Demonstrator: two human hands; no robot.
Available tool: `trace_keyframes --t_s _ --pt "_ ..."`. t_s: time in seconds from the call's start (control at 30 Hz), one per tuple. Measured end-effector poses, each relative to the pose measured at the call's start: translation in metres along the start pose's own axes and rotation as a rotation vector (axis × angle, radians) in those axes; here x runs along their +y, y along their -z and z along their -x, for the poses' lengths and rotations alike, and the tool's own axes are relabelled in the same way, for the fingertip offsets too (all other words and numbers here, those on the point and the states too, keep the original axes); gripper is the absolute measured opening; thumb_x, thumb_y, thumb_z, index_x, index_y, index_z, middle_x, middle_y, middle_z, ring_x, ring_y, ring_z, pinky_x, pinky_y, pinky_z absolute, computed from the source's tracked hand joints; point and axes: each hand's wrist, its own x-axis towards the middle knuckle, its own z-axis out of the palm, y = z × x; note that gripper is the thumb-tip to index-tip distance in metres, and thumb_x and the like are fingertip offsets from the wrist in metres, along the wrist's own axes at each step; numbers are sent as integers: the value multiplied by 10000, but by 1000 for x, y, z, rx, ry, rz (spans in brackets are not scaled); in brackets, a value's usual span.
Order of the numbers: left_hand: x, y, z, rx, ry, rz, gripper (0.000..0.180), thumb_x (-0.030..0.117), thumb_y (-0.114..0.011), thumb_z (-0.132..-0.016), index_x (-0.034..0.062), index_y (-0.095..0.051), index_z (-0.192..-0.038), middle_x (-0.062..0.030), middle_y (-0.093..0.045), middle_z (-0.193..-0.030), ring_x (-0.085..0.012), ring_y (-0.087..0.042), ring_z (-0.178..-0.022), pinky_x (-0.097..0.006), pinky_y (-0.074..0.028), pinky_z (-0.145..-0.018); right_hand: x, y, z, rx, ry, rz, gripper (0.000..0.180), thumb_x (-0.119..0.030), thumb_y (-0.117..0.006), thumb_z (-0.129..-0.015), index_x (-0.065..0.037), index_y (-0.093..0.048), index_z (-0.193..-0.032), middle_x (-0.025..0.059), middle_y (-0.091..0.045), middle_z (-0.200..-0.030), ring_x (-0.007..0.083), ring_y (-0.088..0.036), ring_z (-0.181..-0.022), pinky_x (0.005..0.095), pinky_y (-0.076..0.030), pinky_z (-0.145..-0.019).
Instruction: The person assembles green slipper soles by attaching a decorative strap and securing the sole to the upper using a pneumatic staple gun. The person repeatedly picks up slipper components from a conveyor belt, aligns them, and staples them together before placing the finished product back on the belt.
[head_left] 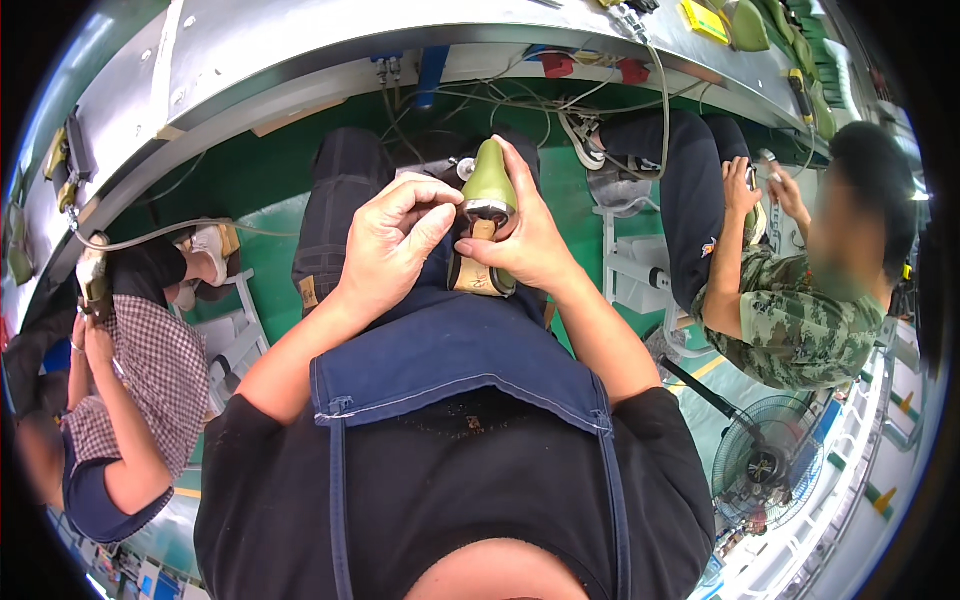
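Right hand [525, 245] clamps the green shoe last [488, 180] over the lap, left hand [390, 245] pinches at its metal collar [487, 210]; pinch looks shallow, so fingers could slip and the last twist.

left hand [385, 245]: fingers pinch at the metal collar of the green shoe last [488, 180]
right hand [525, 240]: grips the last's side
lap: blue apron [450, 350]
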Motion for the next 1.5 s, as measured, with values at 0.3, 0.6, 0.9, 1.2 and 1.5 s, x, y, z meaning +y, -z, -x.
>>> trace_keyframes --t_s 0.3,0.6,0.9,1.2,1.5 --pt "-2 6 -11 -73 180 129 103 46 -755 -952 0 -693 -1020 -17 -654 -1019 -84 -624 -946 -249 -511 -876 5 3 2 -7 30 118 1246 9 -898 -679 -121 -157 -1672 119 -388 -1536 234 -493 -1353 369 -524 -1056" --pt "-6 8 -9 -96 140 99 132 22 -781 -926 -30 -709 -1024 -28 -660 -1006 -115 -672 -965 -283 -573 -886 9 3 3 -37 51 118 1250 0 -904 -678 -129 -156 -1671 119 -339 -1570 229 -463 -1378 366 -523 -1060" --pt "-16 1 8 -70 -23 -110 135 -10 -745 -943 -22 -641 -1028 -47 -613 -1026 -101 -622 -926 -244 -526 -837 15 0 9 -54 49 197 1235 -8 -904 -699 -109 -144 -1668 119 -378 -1567 208 -497 -1340 357 -496 -1070" --pt "-32 -7 -4 51 -122 -145 177 38 -781 -904 4 -654 -1023 -80 -652 -997 -179 -675 -886 -312 -556 -828 18 2 2 -17 -4 156 1242 -79 -928 -719 -86 -130 -1671 130 -518 -1430 231 -540 -1294 376 -503 -1058" --pt "-57 2 -25 -270 20 152 691 534 -513 -1068 60 -396 -1556 -102 -449 -1528 -224 -471 -1386 -369 -350 -1175 -4 25 2 -160 68 125 1046 -581 -720 -933 46 -251 -1627 315 -353 -1612 398 -376 -1515 449 -403 -1174"
